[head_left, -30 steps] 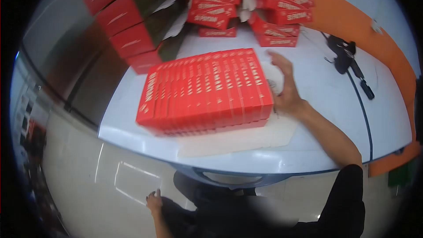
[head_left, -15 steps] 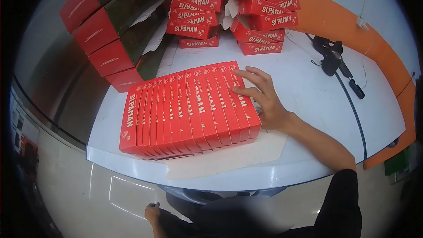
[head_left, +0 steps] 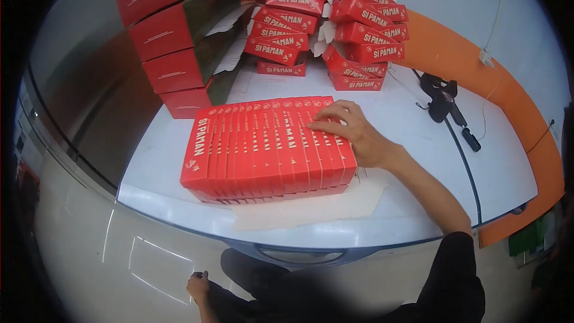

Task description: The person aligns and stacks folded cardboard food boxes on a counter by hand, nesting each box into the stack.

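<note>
A row of slim red cartons (head_left: 263,149) stands side by side on the table, with white "SI PAMAN" lettering on the upward faces. My right hand (head_left: 362,137) is at the row's right end. Its bent fingers are apart and their tips touch the tops of the last few cartons, while the thumb is hidden behind the end. Down by my leg, away from the table, is my left hand (head_left: 198,286). Its fingers are curled around, and a small dark patch shows at them that I cannot make out.
Under the row lies a cream sheet (head_left: 311,208) on the white table (head_left: 418,179). Large red and dark green boxes (head_left: 174,70) are stacked at the back left. Behind stand piles of open red cartons (head_left: 281,48). A black strapped device (head_left: 443,101) and cable lie right.
My right hand's fingers have bent more and drawn closer together over the cartons. The camera view has shifted. My left hand remains low beside my leg.
</note>
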`<control>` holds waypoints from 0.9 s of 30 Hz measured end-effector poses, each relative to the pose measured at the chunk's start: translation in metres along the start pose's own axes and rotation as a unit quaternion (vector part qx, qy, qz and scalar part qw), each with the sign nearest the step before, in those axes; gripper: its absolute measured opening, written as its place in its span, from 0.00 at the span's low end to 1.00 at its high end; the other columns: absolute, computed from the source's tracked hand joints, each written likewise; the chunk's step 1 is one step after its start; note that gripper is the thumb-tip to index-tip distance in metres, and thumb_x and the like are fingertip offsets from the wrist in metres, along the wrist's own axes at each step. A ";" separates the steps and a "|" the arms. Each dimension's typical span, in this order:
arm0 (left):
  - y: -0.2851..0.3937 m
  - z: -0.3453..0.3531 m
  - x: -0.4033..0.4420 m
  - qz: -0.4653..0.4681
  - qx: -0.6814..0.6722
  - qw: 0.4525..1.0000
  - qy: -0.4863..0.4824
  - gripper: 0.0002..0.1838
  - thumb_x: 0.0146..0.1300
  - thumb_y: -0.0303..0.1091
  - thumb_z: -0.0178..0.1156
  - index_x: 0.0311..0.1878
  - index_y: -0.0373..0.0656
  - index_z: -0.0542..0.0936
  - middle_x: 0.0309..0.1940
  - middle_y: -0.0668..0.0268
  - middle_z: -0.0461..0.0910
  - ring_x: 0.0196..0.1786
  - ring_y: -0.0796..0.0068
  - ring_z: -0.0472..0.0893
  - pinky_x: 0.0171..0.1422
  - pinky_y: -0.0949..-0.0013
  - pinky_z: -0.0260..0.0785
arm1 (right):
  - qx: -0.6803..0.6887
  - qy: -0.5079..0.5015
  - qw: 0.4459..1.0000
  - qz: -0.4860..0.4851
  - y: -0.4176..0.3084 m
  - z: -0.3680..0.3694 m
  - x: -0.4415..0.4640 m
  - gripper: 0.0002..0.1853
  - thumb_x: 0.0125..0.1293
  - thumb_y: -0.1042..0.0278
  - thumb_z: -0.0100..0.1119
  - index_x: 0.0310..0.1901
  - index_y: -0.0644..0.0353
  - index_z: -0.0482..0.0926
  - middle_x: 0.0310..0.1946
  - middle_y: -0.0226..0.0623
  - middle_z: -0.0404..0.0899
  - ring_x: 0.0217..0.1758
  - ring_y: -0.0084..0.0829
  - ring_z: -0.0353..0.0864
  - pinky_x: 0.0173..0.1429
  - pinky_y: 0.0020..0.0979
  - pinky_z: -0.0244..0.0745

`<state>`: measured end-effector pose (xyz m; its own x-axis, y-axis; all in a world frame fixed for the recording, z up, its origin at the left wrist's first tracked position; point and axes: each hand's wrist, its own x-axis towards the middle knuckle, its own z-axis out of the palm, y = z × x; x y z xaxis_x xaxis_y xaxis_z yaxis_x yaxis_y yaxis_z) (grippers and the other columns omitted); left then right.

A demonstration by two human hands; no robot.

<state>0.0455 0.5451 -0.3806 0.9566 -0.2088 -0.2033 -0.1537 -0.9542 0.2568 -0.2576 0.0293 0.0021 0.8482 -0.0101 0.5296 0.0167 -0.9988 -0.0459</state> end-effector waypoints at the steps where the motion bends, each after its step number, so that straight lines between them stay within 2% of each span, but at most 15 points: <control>1: -0.001 -0.002 -0.001 -0.001 -0.005 1.000 0.006 0.23 0.62 0.55 0.66 0.49 0.47 0.91 0.45 0.55 0.91 0.51 0.51 0.89 0.61 0.51 0.79 | -0.024 -0.021 0.999 -0.013 0.000 -0.005 0.004 0.35 0.57 0.56 0.79 0.67 0.48 0.80 0.69 0.37 0.73 0.75 0.49 0.64 0.79 0.52 0.61; 3: -0.003 -0.005 -0.004 -0.003 -0.015 1.000 0.016 0.23 0.63 0.54 0.66 0.49 0.47 0.91 0.44 0.56 0.91 0.51 0.52 0.89 0.61 0.51 0.79 | -0.073 -0.065 0.994 -0.038 -0.003 -0.020 0.013 0.36 0.57 0.55 0.79 0.69 0.49 0.78 0.72 0.38 0.70 0.79 0.50 0.61 0.80 0.53 0.59; 4: -0.004 -0.004 -0.003 -0.009 -0.019 1.000 0.012 0.22 0.63 0.54 0.66 0.49 0.47 0.91 0.44 0.56 0.91 0.51 0.52 0.89 0.60 0.51 0.79 | -0.088 -0.101 0.990 -0.033 -0.008 -0.030 0.018 0.39 0.57 0.57 0.80 0.71 0.49 0.75 0.78 0.37 0.64 0.83 0.51 0.54 0.83 0.54 0.56; 7: -0.005 -0.003 -0.002 -0.016 -0.021 1.000 0.004 0.22 0.63 0.54 0.66 0.48 0.47 0.91 0.45 0.56 0.91 0.51 0.51 0.89 0.60 0.52 0.79 | -0.042 -0.180 0.982 -0.029 -0.014 -0.039 0.037 0.47 0.53 0.56 0.82 0.75 0.48 0.69 0.81 0.37 0.61 0.84 0.53 0.54 0.84 0.55 0.55; 10: 0.002 -0.008 -0.005 -0.007 -0.009 1.000 0.012 0.22 0.63 0.54 0.66 0.48 0.47 0.91 0.45 0.56 0.91 0.51 0.52 0.89 0.59 0.51 0.79 | -0.060 -0.258 0.962 -0.058 -0.007 -0.045 0.049 0.54 0.52 0.58 0.83 0.79 0.47 0.63 0.80 0.38 0.62 0.83 0.54 0.55 0.85 0.55 0.54; 13: 0.003 -0.007 -0.005 -0.004 -0.007 1.000 0.018 0.21 0.63 0.54 0.66 0.48 0.48 0.91 0.45 0.55 0.91 0.50 0.52 0.90 0.59 0.52 0.79 | -0.005 -0.338 0.941 0.028 -0.027 -0.063 0.055 0.61 0.52 0.65 0.82 0.84 0.45 0.52 0.80 0.40 0.63 0.82 0.57 0.56 0.85 0.54 0.54; 16: -0.003 -0.002 -0.002 -0.005 -0.016 1.000 0.016 0.21 0.63 0.54 0.66 0.48 0.48 0.91 0.44 0.56 0.91 0.50 0.53 0.90 0.59 0.52 0.79 | -0.008 -0.402 0.914 0.043 -0.034 -0.073 0.069 0.63 0.56 0.80 0.72 0.87 0.36 0.43 0.82 0.34 0.61 0.80 0.54 0.59 0.83 0.54 0.57; 19: -0.004 -0.003 -0.002 -0.006 -0.020 1.000 0.018 0.21 0.63 0.54 0.66 0.48 0.48 0.91 0.44 0.58 0.92 0.50 0.54 0.90 0.59 0.53 0.79 | -0.073 -0.512 0.841 0.163 -0.054 -0.081 0.099 0.67 0.55 0.86 0.65 0.87 0.28 0.34 0.82 0.35 0.63 0.79 0.51 0.61 0.81 0.53 0.60; 20: -0.004 -0.005 -0.002 -0.004 -0.028 0.999 0.017 0.21 0.63 0.54 0.66 0.48 0.48 0.91 0.43 0.59 0.92 0.50 0.55 0.90 0.59 0.53 0.79 | -0.120 -0.520 0.829 0.170 -0.058 -0.078 0.105 0.64 0.55 0.90 0.60 0.87 0.27 0.40 0.81 0.36 0.65 0.79 0.49 0.62 0.80 0.53 0.60; 23: -0.001 -0.006 -0.004 -0.008 -0.033 0.999 0.015 0.22 0.64 0.54 0.65 0.48 0.48 0.91 0.43 0.61 0.92 0.49 0.55 0.90 0.59 0.53 0.78 | -0.229 -0.518 0.817 0.109 -0.071 -0.069 0.119 0.61 0.55 0.91 0.59 0.86 0.29 0.48 0.82 0.34 0.62 0.78 0.48 0.63 0.80 0.53 0.61; 26: -0.007 0.001 0.000 0.002 -0.043 0.999 0.021 0.22 0.64 0.54 0.64 0.48 0.48 0.91 0.43 0.62 0.92 0.49 0.55 0.90 0.57 0.53 0.78 | -0.251 -0.517 0.817 0.051 -0.081 -0.067 0.119 0.49 0.61 0.86 0.60 0.83 0.35 0.61 0.80 0.40 0.61 0.81 0.52 0.57 0.82 0.55 0.60; 27: -0.007 0.000 -0.001 0.006 -0.049 0.998 0.025 0.22 0.64 0.54 0.64 0.48 0.48 0.91 0.43 0.62 0.92 0.48 0.55 0.90 0.57 0.53 0.78 | -0.246 -0.500 0.829 0.053 -0.084 -0.066 0.119 0.48 0.60 0.87 0.59 0.81 0.36 0.65 0.82 0.35 0.59 0.80 0.51 0.59 0.81 0.54 0.60</control>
<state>0.0455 0.5523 -0.3821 0.9663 -0.2074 -0.1521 -0.1432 -0.9251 0.3517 -0.1932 0.1089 0.1248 0.8501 -0.3004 -0.4324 -0.0954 -0.8955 0.4346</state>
